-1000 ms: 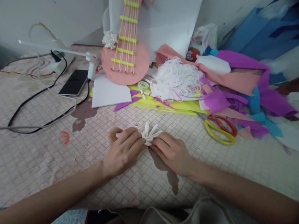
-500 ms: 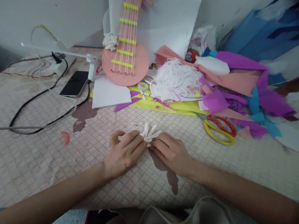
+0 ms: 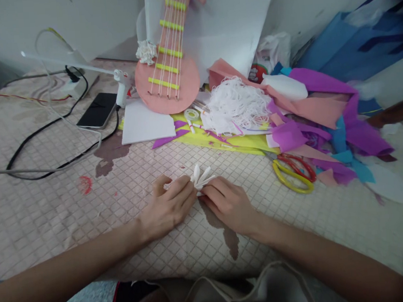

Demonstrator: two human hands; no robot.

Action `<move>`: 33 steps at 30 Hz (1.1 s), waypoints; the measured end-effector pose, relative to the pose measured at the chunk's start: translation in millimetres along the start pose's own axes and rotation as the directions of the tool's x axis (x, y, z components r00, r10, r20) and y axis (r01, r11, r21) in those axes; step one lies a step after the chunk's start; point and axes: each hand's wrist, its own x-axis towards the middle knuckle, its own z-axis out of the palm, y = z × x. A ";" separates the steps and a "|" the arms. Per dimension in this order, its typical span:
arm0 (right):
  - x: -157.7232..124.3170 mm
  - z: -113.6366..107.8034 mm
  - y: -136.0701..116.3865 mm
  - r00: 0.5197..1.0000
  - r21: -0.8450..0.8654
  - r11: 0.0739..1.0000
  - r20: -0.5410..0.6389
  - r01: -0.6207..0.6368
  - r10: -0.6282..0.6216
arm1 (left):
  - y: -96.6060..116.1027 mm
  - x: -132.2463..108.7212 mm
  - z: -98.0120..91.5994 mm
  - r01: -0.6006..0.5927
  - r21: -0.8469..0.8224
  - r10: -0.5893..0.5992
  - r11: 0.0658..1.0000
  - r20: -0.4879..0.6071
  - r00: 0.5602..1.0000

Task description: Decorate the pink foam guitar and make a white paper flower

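Observation:
Between my hands is a small white flower-like piece [image 3: 201, 175], its several narrow petals fanning upward. My left hand [image 3: 170, 202] is closed on its left side, the fingers bent over and hiding its base. From the right, my right hand [image 3: 228, 202] pinches its lower edge with the fingertips. Both hands are low over the quilted table cover [image 3: 154, 261]. Beyond them, a pink paper guitar [image 3: 146, 97] with white strings and yellow bars leans upright, a white ruffled flower [image 3: 146, 52] at its left side.
Scissors [image 3: 295, 188] with yellow and red handles lie to the right. Behind are a heap of white string [image 3: 238, 106], purple paper scraps [image 3: 356, 129] and a white board [image 3: 147, 127]. A glue gun [image 3: 122, 90], phone [image 3: 98, 110] and looping black cable [image 3: 46, 130] are at left.
The view has shifted slightly. Both hands keep their hold on the white piece, with small finger movements; its petals have turned a little.

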 end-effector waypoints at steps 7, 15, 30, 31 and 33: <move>0.8 3.1 0.7 0.997 -0.029 0.997 0.049 0.067 -0.066 | 0.8 0.9 1.7 0.020 -0.027 -0.020 0.999 -0.009 1.000; -1.7 4.3 1.1 0.998 0.026 1.000 0.056 -0.003 0.001 | -1.5 -4.2 -1.6 0.091 -0.132 -0.103 0.987 -0.084 0.991; 3.1 2.8 -2.3 0.993 -0.087 0.994 0.098 0.073 -0.064 | 0.3 1.0 -1.2 -0.001 -0.057 0.001 0.998 -0.006 1.000; 3.0 3.1 -1.9 0.993 -0.076 0.994 0.095 0.073 -0.065 | 0.7 1.3 -1.0 0.007 -0.070 -0.007 0.997 -0.001 1.000; 2.4 3.4 -1.5 0.995 -0.047 0.998 0.093 0.049 -0.044 | 1.4 1.8 -1.0 0.028 -0.094 -0.027 0.995 0.004 1.000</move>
